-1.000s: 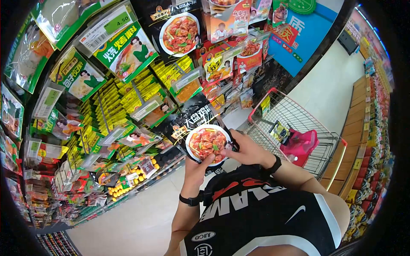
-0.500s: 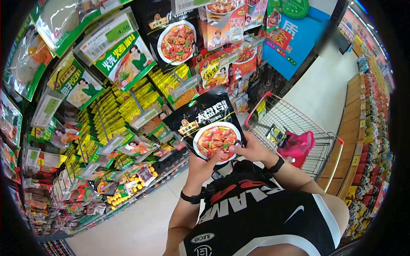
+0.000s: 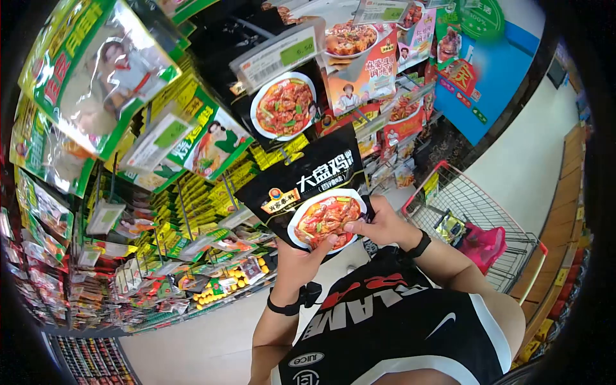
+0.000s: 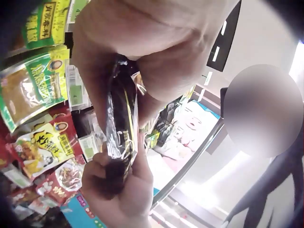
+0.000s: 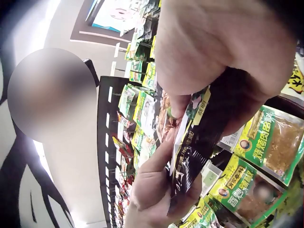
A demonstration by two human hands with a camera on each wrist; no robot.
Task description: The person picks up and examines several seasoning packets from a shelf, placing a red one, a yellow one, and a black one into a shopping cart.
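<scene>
Both hands hold a black seasoning packet (image 3: 313, 187) by its lower edge in front of the chest. Its front, with a plate of red chicken stew and white lettering, faces up toward the head camera. The left hand (image 3: 300, 260) grips the lower left corner, thumb across the printed plate. On the lower right side, the right hand (image 3: 389, 226) pinches with its thumb on the front. Both wrist views catch the packet (image 4: 122, 118) edge-on, fingers behind it and thumbs in front.
A rack of hanging seasoning packets (image 3: 186, 212) with price tags (image 3: 282, 54) fills the left and front. At the right stands a wire shopping cart (image 3: 500, 218) containing a pink bag (image 3: 482, 245). Beyond it runs a wood-fronted shelf (image 3: 564, 186). A blue sign (image 3: 491, 83) stands behind.
The packet has been raised and tilted so its front faces the head camera more squarely. The head view has swung, so rack and cart appear farther right. Both hands keep their grip.
</scene>
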